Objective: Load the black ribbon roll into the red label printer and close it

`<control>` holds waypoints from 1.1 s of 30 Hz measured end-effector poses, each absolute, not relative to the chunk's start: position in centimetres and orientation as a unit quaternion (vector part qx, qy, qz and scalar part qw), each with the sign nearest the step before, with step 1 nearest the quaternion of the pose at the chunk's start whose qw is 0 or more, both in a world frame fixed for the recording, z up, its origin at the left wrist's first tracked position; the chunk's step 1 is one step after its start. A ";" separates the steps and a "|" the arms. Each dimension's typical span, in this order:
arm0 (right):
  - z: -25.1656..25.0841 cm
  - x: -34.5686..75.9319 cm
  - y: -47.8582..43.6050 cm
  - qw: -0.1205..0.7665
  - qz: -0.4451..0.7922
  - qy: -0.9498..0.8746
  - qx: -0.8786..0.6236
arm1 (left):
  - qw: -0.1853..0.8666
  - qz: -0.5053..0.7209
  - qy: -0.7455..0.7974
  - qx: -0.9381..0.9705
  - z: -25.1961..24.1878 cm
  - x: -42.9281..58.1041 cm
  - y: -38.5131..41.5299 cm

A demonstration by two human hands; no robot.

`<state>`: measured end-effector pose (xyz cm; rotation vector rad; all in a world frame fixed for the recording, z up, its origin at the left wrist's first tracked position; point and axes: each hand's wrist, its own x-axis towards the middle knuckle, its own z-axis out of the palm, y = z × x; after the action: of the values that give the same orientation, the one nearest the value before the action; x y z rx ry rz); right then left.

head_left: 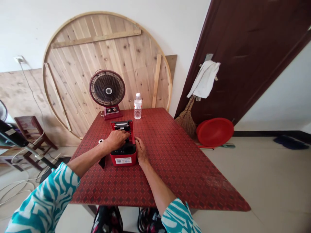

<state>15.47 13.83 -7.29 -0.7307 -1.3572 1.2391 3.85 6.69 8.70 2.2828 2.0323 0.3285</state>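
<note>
A small red label printer stands on the table in front of me, its lid raised and a silvery roller showing under it. My left hand reaches over the opening with curled fingers inside the machine; what they hold, if anything, is hidden. Against the printer's right side lies my right hand, its fingers closed around the edge of the case. A white ring-shaped piece and a black piece lie to the left of the printer, partly behind my left forearm.
The table has a red patterned top. A fan and a water bottle stand at its far edge. Behind leans a large round wooden board. A red basin and a broom are by the door, right.
</note>
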 end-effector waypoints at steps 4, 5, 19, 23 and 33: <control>-7.2 15.7 13.6 0.549 0.520 -0.580 -0.303 | -0.051 0.144 0.655 0.740 10.5 1.5 4.6; -7.1 15.7 13.6 0.549 0.521 -0.579 -0.304 | -0.068 0.179 0.660 0.726 10.8 0.2 4.3; -7.0 16.2 13.5 0.531 0.534 -0.571 -0.327 | 0.063 0.207 0.828 0.517 2.8 -9.5 9.4; -7.0 16.3 13.5 0.532 0.533 -0.570 -0.329 | 0.110 0.243 0.827 0.495 1.7 -10.4 10.0; -6.7 16.2 13.3 0.535 0.540 -0.559 -0.329 | 0.223 0.497 0.691 0.475 -0.9 -11.0 2.9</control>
<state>16.15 13.33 -6.73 -0.7839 -1.3326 1.2871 -11.00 2.91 -0.91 1.3126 1.9079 1.3739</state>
